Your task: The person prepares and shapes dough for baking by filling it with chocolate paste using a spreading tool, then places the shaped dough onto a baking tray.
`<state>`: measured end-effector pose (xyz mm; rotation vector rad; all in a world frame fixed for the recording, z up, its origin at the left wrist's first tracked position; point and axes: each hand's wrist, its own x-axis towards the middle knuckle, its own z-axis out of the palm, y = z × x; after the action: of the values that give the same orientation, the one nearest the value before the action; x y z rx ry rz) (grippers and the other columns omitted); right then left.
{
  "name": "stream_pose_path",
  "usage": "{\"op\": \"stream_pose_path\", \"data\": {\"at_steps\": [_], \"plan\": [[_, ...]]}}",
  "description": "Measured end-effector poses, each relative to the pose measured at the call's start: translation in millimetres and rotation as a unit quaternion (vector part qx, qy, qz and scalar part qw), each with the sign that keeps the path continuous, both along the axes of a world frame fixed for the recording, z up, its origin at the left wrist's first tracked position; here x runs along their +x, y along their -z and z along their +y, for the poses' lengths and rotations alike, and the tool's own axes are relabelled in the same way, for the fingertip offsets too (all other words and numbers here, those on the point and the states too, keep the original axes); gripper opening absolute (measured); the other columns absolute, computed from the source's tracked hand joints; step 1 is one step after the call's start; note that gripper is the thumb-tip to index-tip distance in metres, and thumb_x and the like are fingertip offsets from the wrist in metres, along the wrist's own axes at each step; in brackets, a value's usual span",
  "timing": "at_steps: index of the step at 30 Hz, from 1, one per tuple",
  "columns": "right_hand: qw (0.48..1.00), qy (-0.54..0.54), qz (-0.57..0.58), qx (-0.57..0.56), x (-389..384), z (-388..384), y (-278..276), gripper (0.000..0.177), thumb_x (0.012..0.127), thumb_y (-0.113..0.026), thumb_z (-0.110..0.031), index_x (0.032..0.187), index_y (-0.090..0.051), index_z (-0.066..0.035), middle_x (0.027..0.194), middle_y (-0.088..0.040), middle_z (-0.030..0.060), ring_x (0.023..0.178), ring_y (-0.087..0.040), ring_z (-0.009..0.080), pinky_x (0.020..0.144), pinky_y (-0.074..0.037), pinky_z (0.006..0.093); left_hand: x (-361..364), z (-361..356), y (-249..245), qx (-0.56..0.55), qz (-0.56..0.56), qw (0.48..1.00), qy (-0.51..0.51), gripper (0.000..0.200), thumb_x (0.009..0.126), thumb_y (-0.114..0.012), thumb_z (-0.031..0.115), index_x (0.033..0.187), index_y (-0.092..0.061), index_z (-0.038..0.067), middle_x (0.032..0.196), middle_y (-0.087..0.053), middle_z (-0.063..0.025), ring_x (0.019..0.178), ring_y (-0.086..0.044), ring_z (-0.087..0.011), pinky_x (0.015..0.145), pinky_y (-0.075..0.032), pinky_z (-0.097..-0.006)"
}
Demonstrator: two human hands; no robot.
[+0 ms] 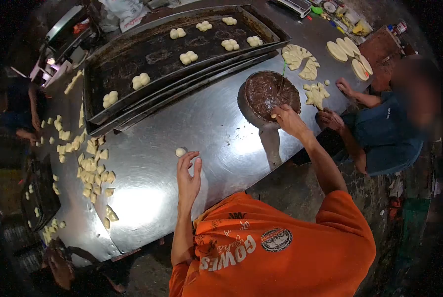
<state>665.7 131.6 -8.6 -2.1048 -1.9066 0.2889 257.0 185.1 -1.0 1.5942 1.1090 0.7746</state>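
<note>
My left hand point(187, 179) is over the metal table, its thumb apart from the bent fingers and nothing in its grasp. Just beyond its fingertips sits a small round dough ball point(181, 152). My right hand point(291, 122) reaches over the near right rim of a round bowl of brown filling point(264, 91). Its fingers are pinched together at the filling; I cannot tell what is between them. A thin green-handled tool point(283, 68) stands in the filling at the bowl's back right.
Stacked black baking trays point(147, 59) at the back carry clusters of dough balls. Cut dough pieces point(93, 171) are heaped at the left. Right of the bowl lie sliced dough point(296, 57), flattened dough point(316, 94) and long oval pieces point(347, 48). A co-worker point(387, 128) works at the right; another person stands far left.
</note>
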Motion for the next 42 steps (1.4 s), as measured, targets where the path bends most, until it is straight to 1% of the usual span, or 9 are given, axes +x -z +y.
{"op": "stream_pose_path", "data": {"at_steps": [7,11,13,17,21,27,29,33,42], "plan": [[0.990,0.002,0.084,-0.113,18.2,6.7,-4.8,0.017,0.089,-0.059,-0.005,0.104,-0.066,-0.002,0.092,-0.069,0.0194,0.086,-0.068,0.0354,0.075,-0.054,0.0419,-10.7,-2.0,-7.5,-0.003,0.012,1.000,-0.020,0.027,0.102,-0.056,0.023,0.119,-0.065,0.005,0.123,-0.060,-0.0123,0.113,-0.058,-0.0248,0.094,-0.047,-0.0367],[0.882,0.089,0.419,-0.196,32.4,3.9,-7.9,0.022,0.092,-0.063,-0.007,0.111,-0.064,0.003,0.100,-0.071,0.0119,0.090,-0.069,0.0211,0.077,-0.055,0.0351,-6.4,-2.5,-8.4,0.004,0.001,1.000,-0.022,0.027,0.101,-0.057,0.022,0.120,-0.064,0.004,0.123,-0.060,-0.0119,0.112,-0.059,-0.0253,0.094,-0.048,-0.0366],[0.668,0.131,0.721,-0.129,5.5,-4.9,-9.8,0.028,0.093,-0.063,-0.008,0.118,-0.061,0.004,0.111,-0.068,0.0130,0.101,-0.066,0.0222,0.089,-0.054,0.0364,2.8,-3.2,-4.6,0.020,-0.037,0.999,0.017,0.028,0.099,-0.060,0.021,0.121,-0.064,0.004,0.124,-0.061,-0.0122,0.113,-0.059,-0.0255,0.094,-0.048,-0.0368],[0.398,0.048,0.906,-0.134,-75.8,-0.6,-1.2,0.033,0.097,-0.057,-0.007,0.129,-0.057,-0.004,0.120,-0.063,0.0136,0.107,-0.063,0.0285,0.092,-0.052,0.0383,37.1,-8.7,-20.7,-0.056,-0.112,0.982,0.139,0.039,0.101,-0.056,0.021,0.138,-0.053,0.008,0.137,-0.057,-0.0131,0.126,-0.053,-0.0258,0.104,-0.043,-0.0372],[0.223,0.017,0.961,-0.160,-165.6,6.6,9.1,0.032,0.099,-0.052,-0.011,0.130,-0.056,-0.007,0.119,-0.062,0.0149,0.105,-0.061,0.0297,0.088,-0.051,0.0371,45.5,4.6,-21.7,-0.122,-0.168,0.972,0.114,0.042,0.102,-0.055,0.020,0.141,-0.048,0.007,0.128,-0.060,-0.0094,0.116,-0.057,-0.0176,0.102,-0.044,-0.0333],[0.429,0.081,0.892,-0.117,-231.1,19.6,-34.3,0.036,0.095,-0.060,-0.003,0.131,-0.057,-0.004,0.120,-0.062,0.0114,0.108,-0.062,0.0241,0.093,-0.051,0.0344,-8.3,15.1,-20.3,-0.209,-0.322,0.923,-0.034,0.044,0.101,-0.058,0.023,0.141,-0.048,0.005,0.119,-0.058,-0.0050,0.109,-0.059,-0.0157,0.100,-0.049,-0.0331],[0.726,-0.022,0.685,-0.049,-248.8,23.2,-57.6,0.043,0.093,-0.063,0.002,0.135,-0.054,-0.001,0.120,-0.062,0.0094,0.111,-0.061,0.0219,0.096,-0.051,0.0331,-22.5,17.0,-21.8,-0.220,-0.353,0.908,-0.053,0.047,0.100,-0.060,0.025,0.141,-0.047,0.005,0.126,-0.055,-0.0060,0.114,-0.057,-0.0182,0.100,-0.049,-0.0365],[0.901,-0.177,0.393,0.060,-255.7,39.5,-56.5,0.035,0.090,-0.066,0.002,0.124,-0.066,-0.004,0.120,-0.058,0.0108,0.109,-0.061,0.0209,0.094,-0.051,0.0310,-40.0,9.1,-43.6,-0.143,-0.334,0.931,-0.046,0.046,0.103,-0.053,0.023,0.145,-0.044,0.006,0.125,-0.055,-0.0082,0.117,-0.056,-0.0189,0.102,-0.049,-0.0365],[0.900,-0.202,0.365,0.125,-289.6,60.6,-74.1,0.017,0.089,-0.069,-0.003,0.106,-0.069,0.001,0.104,-0.066,0.0128,0.090,-0.067,0.0223,0.075,-0.056,0.0326,-58.2,-13.9,-38.4,0.070,-0.162,0.979,-0.098,0.041,0.102,-0.055,0.017,0.140,-0.051,0.005,0.124,-0.058,-0.0103,0.111,-0.060,-0.0192,0.097,-0.049,-0.0322]]}}
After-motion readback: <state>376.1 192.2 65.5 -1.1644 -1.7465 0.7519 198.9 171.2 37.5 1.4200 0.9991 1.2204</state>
